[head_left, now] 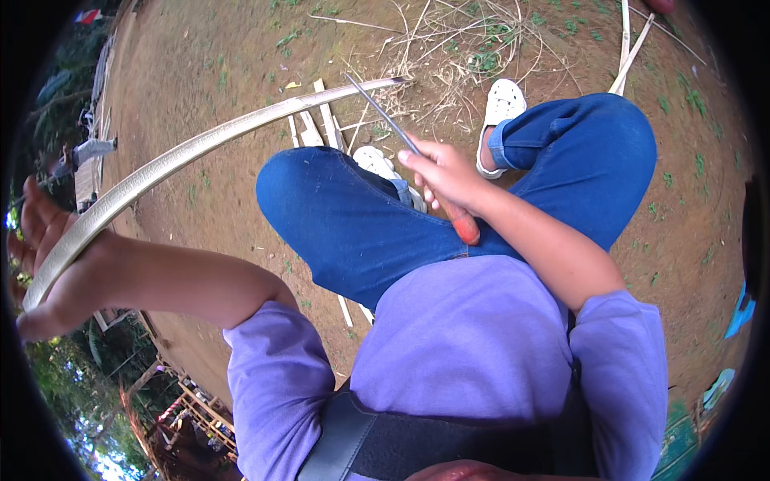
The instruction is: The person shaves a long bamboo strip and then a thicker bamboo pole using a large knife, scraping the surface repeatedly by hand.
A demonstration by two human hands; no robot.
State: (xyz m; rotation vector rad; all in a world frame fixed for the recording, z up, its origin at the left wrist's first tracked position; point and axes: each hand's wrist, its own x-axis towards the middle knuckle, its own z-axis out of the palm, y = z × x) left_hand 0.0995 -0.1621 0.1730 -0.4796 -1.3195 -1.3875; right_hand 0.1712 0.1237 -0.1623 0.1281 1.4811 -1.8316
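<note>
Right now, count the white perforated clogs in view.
2: one white perforated clog beyond the right hand; a second clog left of it, partly hidden by blue denim trousers.

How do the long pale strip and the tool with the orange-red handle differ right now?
Size: the pale strip is much longer than the tool.
Colour: the strip is pale throughout most of its length; the tool pairs a dark, thin shaft with an orange-red handle.
Hold: the strip lies across the open left hand; the tool is gripped in the right hand.
Shared: both are narrow.
</note>
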